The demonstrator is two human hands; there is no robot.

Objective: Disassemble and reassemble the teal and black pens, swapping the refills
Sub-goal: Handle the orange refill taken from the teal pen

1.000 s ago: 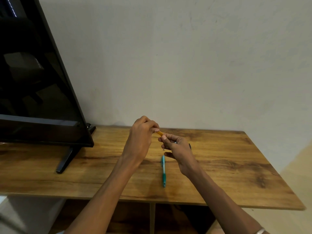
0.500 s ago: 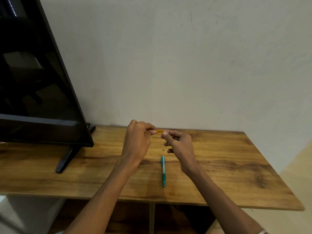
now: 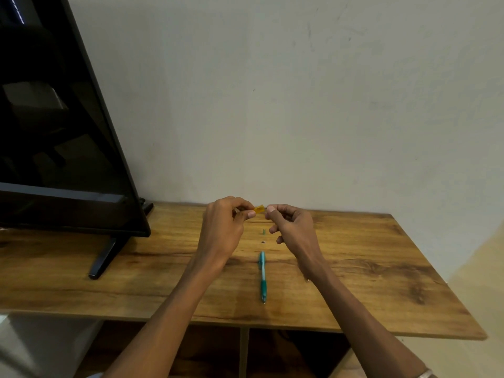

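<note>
While both hands hang just above the counter (image 3: 381, 282), the left hand (image 3: 222, 230) pinches a small yellow piece (image 3: 259, 208) between thumb and finger. The right hand (image 3: 294, 231) has its fingers curled, with thumb and first finger pressed together right beside that yellow piece. Whether the right hand holds anything thin, such as a refill, cannot be told from here; it is too small to see.

The teal pen (image 3: 263, 276) lies flat on the wood, below and between the two hands, with its tip pointing toward the person. It looks whole. Two tiny bits (image 3: 263, 236) sit on the wood between the pen and the hands. The black pen cannot be made out for sure. A dark screen (image 3: 54, 132) stands on the left.

The yellow piece is likely very light, hard and smooth, so it could slip or roll away. It is best pinched by its sides with the fingertips. The teal pen is likely light and stiff. Its darker teal part near the tip looks like the best place to hold it while twisting.
</note>
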